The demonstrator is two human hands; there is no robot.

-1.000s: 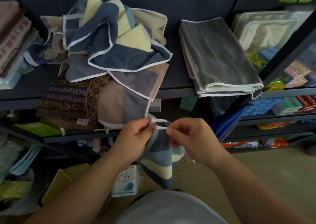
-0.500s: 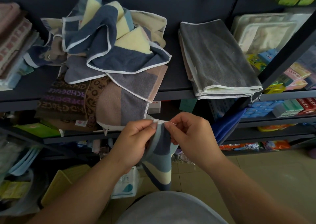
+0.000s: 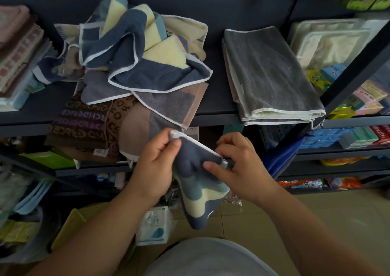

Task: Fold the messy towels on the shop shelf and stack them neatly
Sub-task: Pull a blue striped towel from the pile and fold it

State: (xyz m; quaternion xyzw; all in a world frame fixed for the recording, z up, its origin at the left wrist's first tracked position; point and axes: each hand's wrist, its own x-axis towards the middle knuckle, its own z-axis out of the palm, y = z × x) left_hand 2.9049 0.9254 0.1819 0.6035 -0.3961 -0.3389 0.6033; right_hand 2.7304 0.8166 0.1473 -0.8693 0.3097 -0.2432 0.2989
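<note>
Left hand (image 3: 155, 166) and right hand (image 3: 238, 167) both pinch striped towel (image 3: 200, 193) (white-trimmed top edge), below shelf (image 3: 217, 98)

A heap of towels (image 3: 135, 64) lies left on the shelf (image 3: 215, 107), overhanging its front edge; a folded stack (image 3: 272, 79) lies right. Before that edge, the left hand (image 3: 156, 166) and right hand (image 3: 242, 170) hold another towel (image 3: 200, 191).
</note>
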